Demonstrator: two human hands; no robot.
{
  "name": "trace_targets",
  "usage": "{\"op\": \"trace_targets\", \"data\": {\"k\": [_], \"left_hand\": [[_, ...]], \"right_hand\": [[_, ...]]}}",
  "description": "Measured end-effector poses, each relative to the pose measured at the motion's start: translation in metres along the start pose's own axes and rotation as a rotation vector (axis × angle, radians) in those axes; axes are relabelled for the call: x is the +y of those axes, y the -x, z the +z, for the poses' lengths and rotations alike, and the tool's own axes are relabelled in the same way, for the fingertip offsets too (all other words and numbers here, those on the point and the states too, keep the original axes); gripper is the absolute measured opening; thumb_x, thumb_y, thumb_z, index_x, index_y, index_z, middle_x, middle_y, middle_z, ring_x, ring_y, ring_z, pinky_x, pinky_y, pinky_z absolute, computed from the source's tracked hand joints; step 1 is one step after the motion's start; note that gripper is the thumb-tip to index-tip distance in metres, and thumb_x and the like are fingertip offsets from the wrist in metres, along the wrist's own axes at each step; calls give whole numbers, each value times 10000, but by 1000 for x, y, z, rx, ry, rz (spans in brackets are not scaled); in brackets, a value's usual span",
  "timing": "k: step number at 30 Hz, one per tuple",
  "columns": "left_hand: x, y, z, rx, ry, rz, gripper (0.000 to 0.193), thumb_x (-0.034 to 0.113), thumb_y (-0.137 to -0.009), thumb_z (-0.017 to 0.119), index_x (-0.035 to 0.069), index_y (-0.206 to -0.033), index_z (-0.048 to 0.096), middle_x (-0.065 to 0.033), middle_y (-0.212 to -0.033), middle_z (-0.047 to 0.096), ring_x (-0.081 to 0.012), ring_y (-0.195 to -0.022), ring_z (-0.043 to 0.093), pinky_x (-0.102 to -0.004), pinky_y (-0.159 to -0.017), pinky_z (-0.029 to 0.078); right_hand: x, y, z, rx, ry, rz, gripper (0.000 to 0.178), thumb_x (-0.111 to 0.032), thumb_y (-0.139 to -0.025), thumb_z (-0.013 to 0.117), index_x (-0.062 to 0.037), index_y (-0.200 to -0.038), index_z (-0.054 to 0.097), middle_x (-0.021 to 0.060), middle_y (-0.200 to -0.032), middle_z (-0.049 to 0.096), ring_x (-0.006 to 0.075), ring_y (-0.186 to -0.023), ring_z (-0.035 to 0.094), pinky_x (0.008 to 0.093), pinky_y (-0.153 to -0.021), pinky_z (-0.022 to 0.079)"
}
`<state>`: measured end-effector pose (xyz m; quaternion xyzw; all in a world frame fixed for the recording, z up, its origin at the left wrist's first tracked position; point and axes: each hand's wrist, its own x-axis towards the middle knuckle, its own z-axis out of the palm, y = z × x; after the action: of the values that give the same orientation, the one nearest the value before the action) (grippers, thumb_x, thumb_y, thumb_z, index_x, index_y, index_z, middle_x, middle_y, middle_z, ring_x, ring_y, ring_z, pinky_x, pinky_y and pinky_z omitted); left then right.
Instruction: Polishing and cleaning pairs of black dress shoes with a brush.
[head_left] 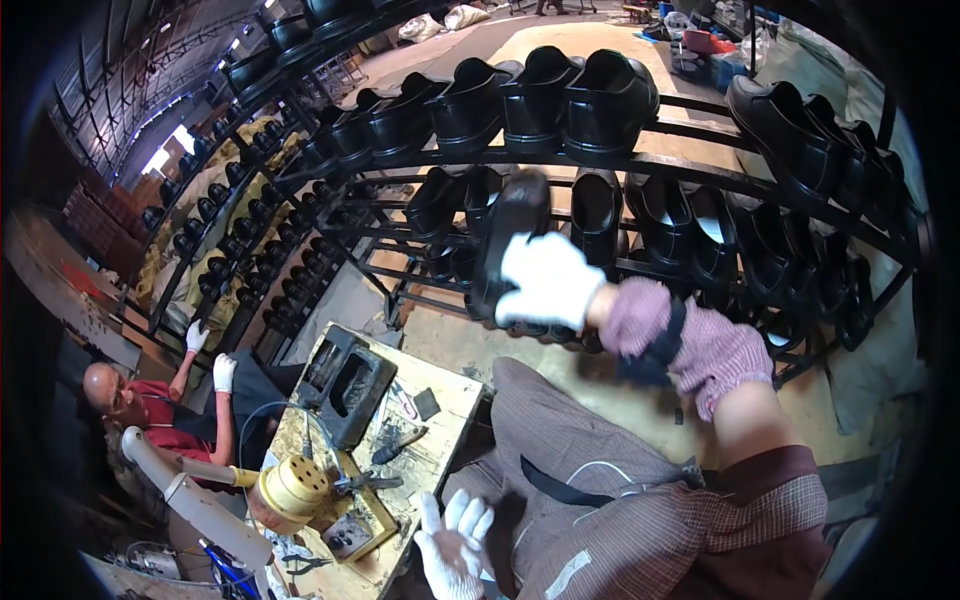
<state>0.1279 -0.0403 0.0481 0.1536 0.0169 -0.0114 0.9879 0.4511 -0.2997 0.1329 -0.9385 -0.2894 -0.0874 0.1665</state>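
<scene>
My right hand (pixel 552 278), in a white glove, is closed around a black shoe (pixel 512 225). Both are smeared by motion in front of the shoe rack (pixel 690 168). Behind that shoe, more black shoes (pixel 596 205) sit on the middle shelf. My left hand (pixel 456 548), gloved in white with a dark stain on the palm, is low in the view beside my lap. Its palm faces up, its fingers are apart, and nothing lies in it. The worktable (pixel 455 385) is just to its left.
On the table lie a black shoe-shaped holder (pixel 345 385), a brush (pixel 398 446) and pliers (pixel 368 482). A yellow-headed lamp (pixel 292 492) leans over it. Another person (pixel 150 410) in white gloves sits at the left. More shoe racks (pixel 215 225) stand behind.
</scene>
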Motion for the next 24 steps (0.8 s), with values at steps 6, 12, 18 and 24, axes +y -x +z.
{"op": "trace_targets", "data": {"k": [6, 12, 18, 24], "left_hand": [[9, 33, -10, 142, -224, 148, 579, 383, -1122, 298, 165, -1648, 193, -192, -1678, 228, -385, -1531, 272, -577, -1254, 251], [3, 53, -13, 193, -234, 220, 597, 413, -1123, 290, 163, -1652, 172, -226, -1673, 212, -412, -1523, 271, -587, -1251, 250], [-8, 67, -14, 348, -53, 243, 663, 478, -1110, 310, 141, -1656, 142, -253, -1670, 193, -444, -1505, 283, -598, -1234, 283], [-11, 68, -14, 24, -52, 220, 657, 437, -1113, 360, 147, -1658, 135, -264, -1637, 274, -417, -1454, 381, -585, -1246, 250]], "right_hand": [[36, -36, -9, -67, 380, 345, 492, -302, -777, 782, -80, -1210, 707, 137, -1158, 687, 339, -1026, 695, 460, -880, 519], [-7, 17, -96, 633, 431, -244, 723, -320, -686, 843, -110, -1328, 586, 155, -1305, 563, 318, -1083, 544, 439, -935, 456], [44, -52, -178, 234, 289, 317, 734, -577, -885, 627, -137, -1467, 549, 178, -1485, 545, 357, -1309, 561, 483, -1112, 425], [-6, -49, -156, 331, 127, 256, 560, -599, -849, 607, -79, -968, 776, 171, -991, 743, 351, -960, 701, 431, -864, 541]]}}
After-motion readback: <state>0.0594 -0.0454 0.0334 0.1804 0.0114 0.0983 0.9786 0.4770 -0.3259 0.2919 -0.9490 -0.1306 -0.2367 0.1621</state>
